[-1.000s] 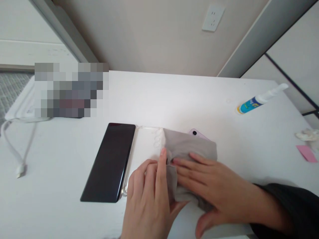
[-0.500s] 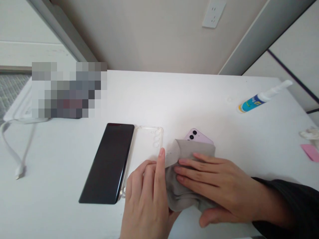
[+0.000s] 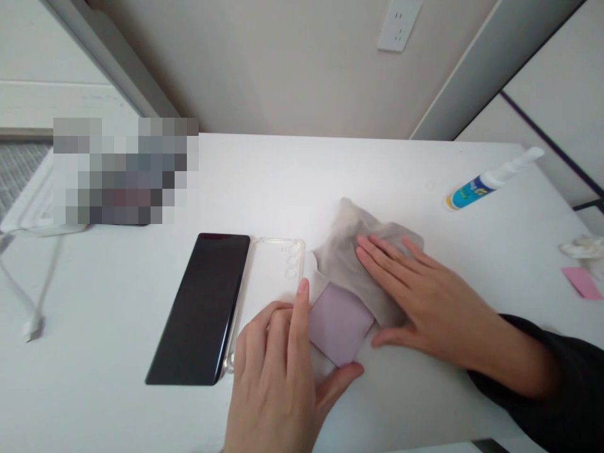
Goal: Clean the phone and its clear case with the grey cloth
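Observation:
A lilac smartphone (image 3: 338, 324) lies back up, with its lower part showing and the rest under a crumpled grey microfiber cloth (image 3: 356, 267). Its camera end is hidden. My left hand (image 3: 278, 371) holds the phone's near edge between fingers and thumb. Flat on the cloth, my right hand (image 3: 422, 296) presses down with spread fingers. Just left of my left hand lies a clear phone case (image 3: 274, 270), partly covered by that hand. Beside the case lies a black smartphone (image 3: 201, 308), its dark glass facing up.
All this sits on a white table (image 3: 292, 182) against a beige wall with a wall socket (image 3: 396, 25). A spray bottle with a blue label (image 3: 472, 194) lies at the back right. Pink paper (image 3: 582, 283) and white tissue (image 3: 582, 246) lie right. A white cable (image 3: 33, 327) lies left.
The cloth now covers the phone's camera end, which showed earlier, and the lilac back shows below it. My right hand has moved up and away from me.

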Available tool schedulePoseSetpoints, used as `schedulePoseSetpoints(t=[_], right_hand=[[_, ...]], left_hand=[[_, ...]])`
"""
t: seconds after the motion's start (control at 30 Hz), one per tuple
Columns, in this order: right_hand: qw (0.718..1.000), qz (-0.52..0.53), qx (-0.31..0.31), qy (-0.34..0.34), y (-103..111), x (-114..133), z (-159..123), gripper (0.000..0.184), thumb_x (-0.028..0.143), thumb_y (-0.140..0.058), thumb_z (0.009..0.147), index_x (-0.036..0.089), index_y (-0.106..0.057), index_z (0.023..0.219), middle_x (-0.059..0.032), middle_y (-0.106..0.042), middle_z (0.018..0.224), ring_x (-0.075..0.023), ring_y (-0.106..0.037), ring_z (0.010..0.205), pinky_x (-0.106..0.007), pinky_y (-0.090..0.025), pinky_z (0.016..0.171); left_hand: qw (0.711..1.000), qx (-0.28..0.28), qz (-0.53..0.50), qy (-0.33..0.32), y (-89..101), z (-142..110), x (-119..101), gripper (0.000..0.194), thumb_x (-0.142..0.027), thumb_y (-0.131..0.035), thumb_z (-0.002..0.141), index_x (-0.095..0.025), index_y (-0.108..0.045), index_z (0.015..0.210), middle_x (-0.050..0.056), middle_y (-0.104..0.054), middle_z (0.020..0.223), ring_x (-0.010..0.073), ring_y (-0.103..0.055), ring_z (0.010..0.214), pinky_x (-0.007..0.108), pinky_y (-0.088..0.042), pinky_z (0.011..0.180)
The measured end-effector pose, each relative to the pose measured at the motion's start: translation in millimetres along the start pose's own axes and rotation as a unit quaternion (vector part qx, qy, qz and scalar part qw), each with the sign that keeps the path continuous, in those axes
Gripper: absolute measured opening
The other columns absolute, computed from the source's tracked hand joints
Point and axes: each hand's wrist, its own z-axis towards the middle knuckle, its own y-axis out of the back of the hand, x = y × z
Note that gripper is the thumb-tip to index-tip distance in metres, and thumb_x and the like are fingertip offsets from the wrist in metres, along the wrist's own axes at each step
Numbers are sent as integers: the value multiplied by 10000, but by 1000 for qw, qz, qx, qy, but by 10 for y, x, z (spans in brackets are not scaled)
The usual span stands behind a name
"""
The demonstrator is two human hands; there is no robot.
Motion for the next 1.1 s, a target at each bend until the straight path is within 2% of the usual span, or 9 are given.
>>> schedulePoseSetpoints(t=[0.13, 0.3, 0.43, 0.53, 0.63, 0.77, 0.93, 1.03, 1.1], right_hand=[[987, 66, 42, 138, -24, 69, -17, 1088, 884, -389, 1008, 51, -237, 1690, -97, -222, 1762, -241, -147, 1651, -433, -150, 1360], [1000, 7, -2, -22, -23, 41, -15, 1192, 928, -426, 952, 10, -221, 1684, -164, -239, 1751, -344, -232, 1623, -536, -184, 1340], [990, 41, 47, 129, -23, 102, -8, 1009, 830, -396, 1044, 79, -234, 1699, -63, -183, 1778, -232, -125, 1652, -405, -7, 1363], [998, 21, 25, 58, -40, 102, 9, 1020, 851, -377, 1036, 87, -239, 1697, -54, -188, 1775, -217, -177, 1640, -406, 77, 1351], [1000, -7, -10, 1, -58, 110, 8, 1099, 890, -414, 995, 31, -290, 1670, -117, -233, 1759, -286, -203, 1635, -439, -32, 1362], [988, 27, 19, 149, -61, 143, -10, 660, 556, -424, 1158, 132, -363, 1660, -13, -335, 1728, -157, -274, 1608, -335, -215, 1337], [1000, 20, -14, -18, -43, 52, 3, 1200, 929, -451, 945, -6, -254, 1670, -190, -257, 1735, -356, -229, 1624, -558, -243, 1325], [992, 58, 35, 110, -33, 68, 4, 981, 744, -540, 1041, 58, -265, 1685, -89, -227, 1759, -244, -179, 1643, -428, -213, 1348], [989, 73, 41, 124, -34, 67, -3, 920, 709, -529, 1065, 96, -256, 1693, -65, -260, 1753, -200, -230, 1627, -408, -192, 1352]], left_hand=[[1000, -14, 20, -14, -15, 16, 19, 862, -654, -414, 1075, 80, -422, 1528, 194, -629, 1189, 326, -553, 1128, 435, -425, 993], [999, -27, 12, -13, -52, 20, 33, 960, -727, -494, 1017, 69, -403, 1548, 162, -676, 1145, 320, -583, 1091, 436, -446, 968], [998, -41, 42, -29, -91, 20, 57, 951, -728, -413, 1044, 74, -404, 1554, 181, -661, 1140, 323, -581, 1070, 438, -441, 957], [997, -51, 51, -39, -111, 18, 95, 1031, -781, -460, 1004, 69, -376, 1580, 180, -679, 1123, 324, -594, 1052, 434, -447, 938], [996, -64, 47, -44, -121, 2, 134, 1064, -783, -518, 984, 52, -328, 1615, 169, -708, 1107, 317, -607, 1038, 427, -452, 925], [996, -52, 55, -45, -119, -18, 139, 1061, -791, -476, 994, 12, -266, 1655, 180, -704, 1148, 321, -597, 1068, 435, -461, 932], [997, -50, 34, -39, -102, 5, 105, 1057, -766, -546, 979, 104, -389, 1556, 200, -692, 1130, 334, -594, 1055, 448, -441, 936], [998, -41, 42, -34, -77, 13, 95, 986, -745, -461, 1023, 97, -420, 1534, 196, -666, 1133, 328, -578, 1055, 443, -431, 937], [998, -33, 43, -31, -60, 13, 80, 977, -749, -440, 1027, 82, -415, 1539, 182, -658, 1131, 324, -571, 1071, 439, -430, 944]])
